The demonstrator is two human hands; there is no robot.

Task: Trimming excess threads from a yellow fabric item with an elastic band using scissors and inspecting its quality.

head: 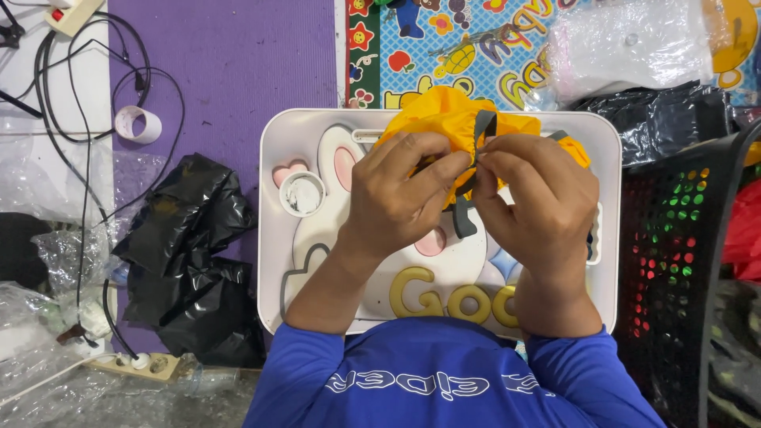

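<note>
Bright, even light; perhaps slight blur

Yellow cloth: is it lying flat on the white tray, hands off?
No. Both the left hand and right hand grip the bunched yellow cloth by its grey strap, above the white tray.

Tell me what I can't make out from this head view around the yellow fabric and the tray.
- Yellow fabric: its lower part is hidden behind the left hand and right hand, so its full shape is unclear.
- Grey strap: where it ends is hidden by the fingers.
- White tray: much of its rabbit picture is covered by hands and forearms.
- Black basket: cut off by the right edge.
</note>
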